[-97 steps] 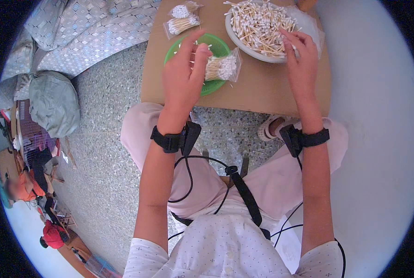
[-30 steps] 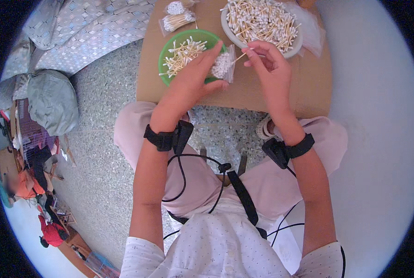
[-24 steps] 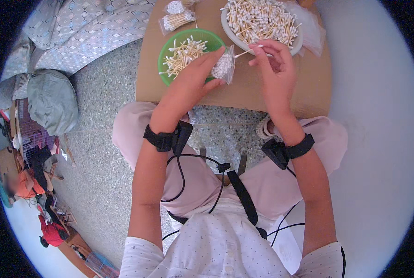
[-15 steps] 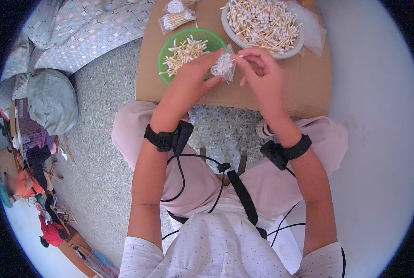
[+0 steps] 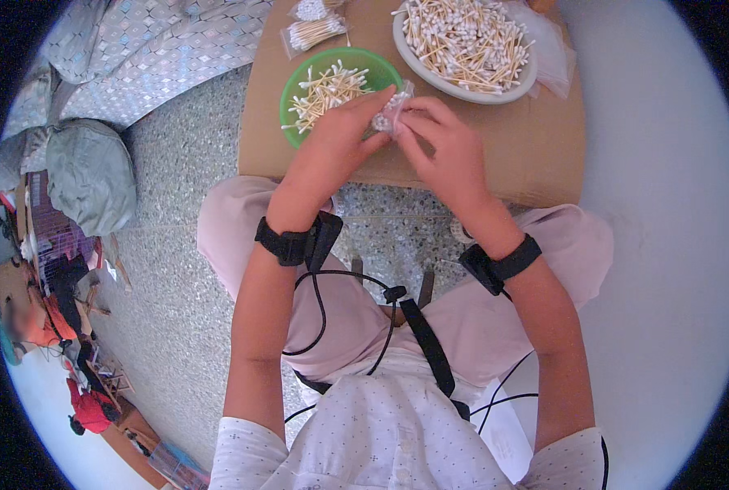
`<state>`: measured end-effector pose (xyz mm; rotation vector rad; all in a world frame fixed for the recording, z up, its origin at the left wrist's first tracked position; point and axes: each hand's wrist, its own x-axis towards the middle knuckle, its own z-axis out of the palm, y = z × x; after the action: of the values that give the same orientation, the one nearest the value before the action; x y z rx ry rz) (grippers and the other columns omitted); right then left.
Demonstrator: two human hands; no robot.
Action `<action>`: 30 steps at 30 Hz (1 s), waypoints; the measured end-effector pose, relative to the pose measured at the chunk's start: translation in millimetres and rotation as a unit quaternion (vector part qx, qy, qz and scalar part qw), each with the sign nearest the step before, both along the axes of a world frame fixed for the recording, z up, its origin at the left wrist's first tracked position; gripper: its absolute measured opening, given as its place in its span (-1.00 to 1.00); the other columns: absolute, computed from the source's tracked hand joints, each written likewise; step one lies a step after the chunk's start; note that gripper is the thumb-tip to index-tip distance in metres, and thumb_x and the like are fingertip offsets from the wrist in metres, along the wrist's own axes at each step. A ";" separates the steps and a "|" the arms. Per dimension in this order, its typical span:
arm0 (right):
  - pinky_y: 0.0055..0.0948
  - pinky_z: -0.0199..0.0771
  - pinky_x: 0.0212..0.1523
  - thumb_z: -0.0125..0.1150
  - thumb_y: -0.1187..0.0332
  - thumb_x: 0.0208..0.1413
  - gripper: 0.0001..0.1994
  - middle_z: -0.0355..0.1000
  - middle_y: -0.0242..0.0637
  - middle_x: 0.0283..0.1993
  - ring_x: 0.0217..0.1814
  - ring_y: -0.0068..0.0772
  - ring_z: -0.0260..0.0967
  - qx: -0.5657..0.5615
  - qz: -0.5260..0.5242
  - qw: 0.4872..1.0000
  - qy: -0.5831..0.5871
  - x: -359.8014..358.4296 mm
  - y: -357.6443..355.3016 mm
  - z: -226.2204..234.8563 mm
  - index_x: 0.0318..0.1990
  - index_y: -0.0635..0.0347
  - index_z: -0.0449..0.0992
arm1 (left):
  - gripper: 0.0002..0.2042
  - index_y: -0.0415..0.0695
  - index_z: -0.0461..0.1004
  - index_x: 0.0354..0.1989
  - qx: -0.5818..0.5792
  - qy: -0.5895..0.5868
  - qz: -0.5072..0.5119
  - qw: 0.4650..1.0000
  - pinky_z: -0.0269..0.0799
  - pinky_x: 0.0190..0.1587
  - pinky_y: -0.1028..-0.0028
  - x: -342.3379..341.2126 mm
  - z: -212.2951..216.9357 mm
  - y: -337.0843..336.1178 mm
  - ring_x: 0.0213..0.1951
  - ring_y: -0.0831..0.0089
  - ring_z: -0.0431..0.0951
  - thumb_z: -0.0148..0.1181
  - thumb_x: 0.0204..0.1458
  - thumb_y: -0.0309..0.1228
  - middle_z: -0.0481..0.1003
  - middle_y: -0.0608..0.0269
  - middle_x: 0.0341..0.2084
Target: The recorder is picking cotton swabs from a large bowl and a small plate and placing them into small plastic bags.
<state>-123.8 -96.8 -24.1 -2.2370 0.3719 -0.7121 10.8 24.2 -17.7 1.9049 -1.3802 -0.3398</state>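
Loc.: clear bag point(image 5: 383, 122), packed w/ cotton swabs, is held up between both hands, over the near R edge of the green bowl point(image 5: 378, 65). L hand point(image 5: 332, 139) wraps it from the L, thumb on near side, fingers on far side, gap narrow & filled by the bag. R hand point(image 5: 448, 147) has thumb & forefinger pinched at the bag's R edge; whether a single swab is also in that pinch, can't tell.

Risks (my judgement): 1) L grip slackens or bag tips R – swabs could slide out toward brown board point(image 5: 528, 155), b/c the tips sit close to that edge; bag open or closed, can't confirm. 2) R fingertips pull too hard – thin plastic could stretch or tear. 3) L hand squeezes too much – sticks may bend or bunch. 4) Tips caught under R pinch – edge wouldn't lie flat. 5) L wrist dips – poss. knock to green bowl, disturbing its loose swabs point(image 5: 329, 94).

Orient.: visible swab tips face R, toward R hand. Long axis approx. L–R, judged from tips only; sticks hidden behind L hand, so exact tilt n/a. Plastic edge at R runs roughly far-to-near, slightly slanted.

Adj.: filled bag point(image 5: 314, 33) lies beyond green bowl, apart from it.
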 end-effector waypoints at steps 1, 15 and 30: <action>-0.28 0.51 -0.27 0.20 0.31 0.08 -0.83 0.46 -0.23 -0.08 -0.25 -0.17 0.49 -0.036 0.015 0.999 0.023 -0.9 0.8 4.4 -0.24 0.15 0.61 | -0.46 -0.17 0.36 0.18 0.001 0.004 0.000 1.000 0.42 0.04 0.26 0.3 0.9 0.9 -0.01 0.01 0.50 0.29 -0.06 -0.46 0.47 -0.09 -0.01; -0.27 0.27 0.24 0.36 0.19 -0.01 -0.29 0.30 -0.08 0.24 0.23 -0.14 0.30 0.089 0.066 0.994 -0.027 -1.5 -6.9 19.1 0.30 0.15 0.22 | -0.49 -0.24 0.41 0.14 -0.145 0.339 0.166 0.915 0.50 -0.11 0.45 -8.6 19.5 -14.0 -0.19 0.47 0.56 0.35 -0.01 -0.36 0.56 0.24 -0.16; -0.36 0.28 0.21 0.25 0.29 0.14 -0.44 0.33 -0.18 0.17 0.19 -0.38 0.30 0.374 0.067 0.925 -0.025 -2.8 -20.2 10.2 0.23 0.31 0.22 | -0.63 -0.21 0.47 0.04 -0.094 0.332 0.056 0.937 0.37 -0.12 0.58 -11.4 14.2 -20.0 -0.20 0.59 0.47 0.27 0.07 -0.35 0.53 0.31 -0.21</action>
<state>-126.7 -116.9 -14.0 -1.4973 0.3814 -0.4450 -0.6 4.2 -3.4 1.4992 -0.8135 -0.6928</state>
